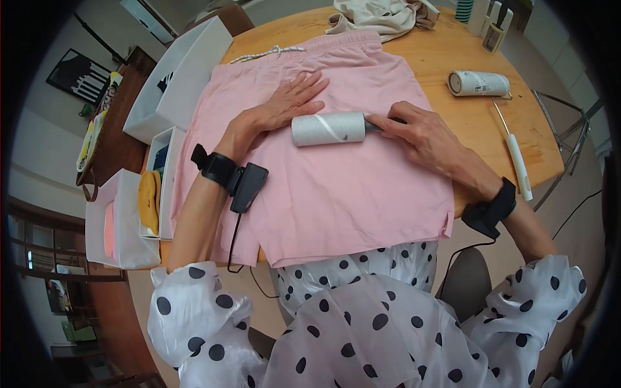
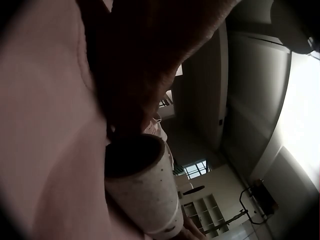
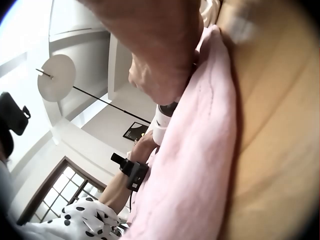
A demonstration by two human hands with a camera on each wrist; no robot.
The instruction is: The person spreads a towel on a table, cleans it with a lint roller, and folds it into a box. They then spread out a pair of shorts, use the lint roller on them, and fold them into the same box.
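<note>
Pink drawstring shorts lie spread over the wooden table, waistband at the far side. My right hand grips the dark handle of a lint roller, whose grey-white cylinder lies across the middle of the shorts. Fingers spread, my left hand rests flat on the fabric just beyond the roller's left end. In the left wrist view the roller's hollow end faces the camera, close to the left hand. The right wrist view shows the right hand low over the shorts' edge, mostly hiding the roller.
A second lint roller with a white handle lies on the table at right. White bins with folded clothes line the left side. Beige cloth sits at the back, near a small bottle.
</note>
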